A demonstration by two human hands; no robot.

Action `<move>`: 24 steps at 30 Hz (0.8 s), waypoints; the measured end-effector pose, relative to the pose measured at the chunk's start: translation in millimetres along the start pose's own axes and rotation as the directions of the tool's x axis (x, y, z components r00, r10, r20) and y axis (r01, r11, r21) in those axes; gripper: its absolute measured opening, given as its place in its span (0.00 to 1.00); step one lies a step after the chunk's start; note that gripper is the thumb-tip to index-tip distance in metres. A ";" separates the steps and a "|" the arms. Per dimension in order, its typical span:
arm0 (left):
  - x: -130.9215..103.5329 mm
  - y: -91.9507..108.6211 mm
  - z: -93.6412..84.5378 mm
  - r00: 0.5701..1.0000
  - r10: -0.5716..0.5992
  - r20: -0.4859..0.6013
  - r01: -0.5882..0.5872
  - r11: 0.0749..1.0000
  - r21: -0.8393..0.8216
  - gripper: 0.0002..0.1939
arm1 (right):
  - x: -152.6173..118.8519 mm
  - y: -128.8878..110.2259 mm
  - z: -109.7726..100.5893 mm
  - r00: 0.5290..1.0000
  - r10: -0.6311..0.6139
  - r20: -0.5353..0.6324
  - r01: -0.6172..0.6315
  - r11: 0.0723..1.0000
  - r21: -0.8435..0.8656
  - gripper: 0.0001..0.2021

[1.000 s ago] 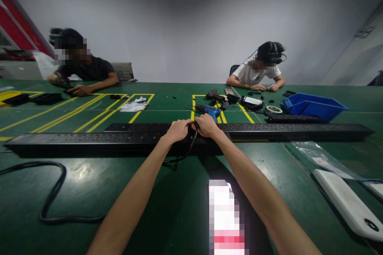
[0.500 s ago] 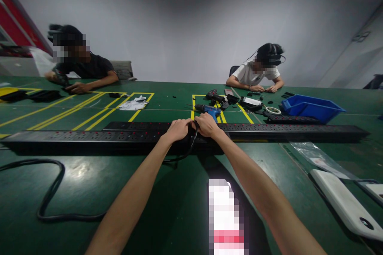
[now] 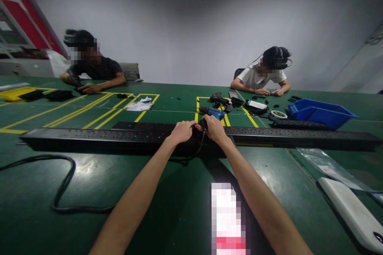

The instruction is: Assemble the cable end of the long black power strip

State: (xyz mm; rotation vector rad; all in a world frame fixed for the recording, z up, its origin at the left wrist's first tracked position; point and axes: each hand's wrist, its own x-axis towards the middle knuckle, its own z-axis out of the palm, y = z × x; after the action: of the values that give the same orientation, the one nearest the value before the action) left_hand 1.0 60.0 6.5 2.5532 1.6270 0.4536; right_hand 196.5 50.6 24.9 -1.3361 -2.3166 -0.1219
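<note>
Head view — left hand (image 3: 182,131) and right hand (image 3: 216,128) meet at a black cord end (image 3: 204,123) above the near power strip (image 3: 98,136).
The right hand has its grip closed on the cord end, and the cord (image 3: 202,142) hangs from it across the strip's front side; the left hand curls just beside it — its fingertips are hidden, so whether its grip holds anything cannot be told. The near power strip lies lengthwise on the green surface (image 3: 167,211), with the rear power strip (image 3: 299,135) just behind it and reaching farther right. Beyond the right hand lies a blue drill (image 3: 213,110); farther right stands a blue bin (image 3: 332,117). A thick cable (image 3: 72,169) bends across the surface at left. Two people are on the far side, one in a dark top (image 3: 103,68), one in a white top (image 3: 250,76).
</note>
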 end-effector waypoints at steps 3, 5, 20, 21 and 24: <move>0.4 0.3 -0.2 1.000 0.020 -0.014 -0.020 1.000 -0.022 0.21 | -7.2 6.8 -2.0 0.998 0.055 -0.004 -0.055 0.998 0.018 0.20; 0.2 0.2 -0.3 0.999 0.029 -0.021 -0.029 0.999 -0.036 0.20 | -11.6 13.7 -5.4 0.997 0.077 0.023 -0.078 0.996 0.037 0.21; -0.1 -3.0 1.7 0.998 0.048 -0.042 -0.051 0.996 -0.069 0.19 | -21.6 46.1 -57.4 0.902 0.059 0.428 -0.148 0.973 0.180 0.26; 0.0 -3.2 1.8 0.998 0.051 -0.044 -0.054 0.996 -0.071 0.19 | -22.2 45.4 -61.3 0.890 0.064 0.451 -0.160 0.971 0.178 0.25; 0.2 -3.2 2.1 0.998 0.051 -0.038 -0.054 0.996 -0.078 0.19 | -23.1 42.2 -73.7 0.842 0.076 0.535 -0.185 0.971 0.152 0.24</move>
State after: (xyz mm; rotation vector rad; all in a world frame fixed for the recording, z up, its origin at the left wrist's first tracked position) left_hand -1.1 61.8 3.8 2.5496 1.5240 0.5602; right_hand 267.0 32.3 74.2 -1.5628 -2.5652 0.5810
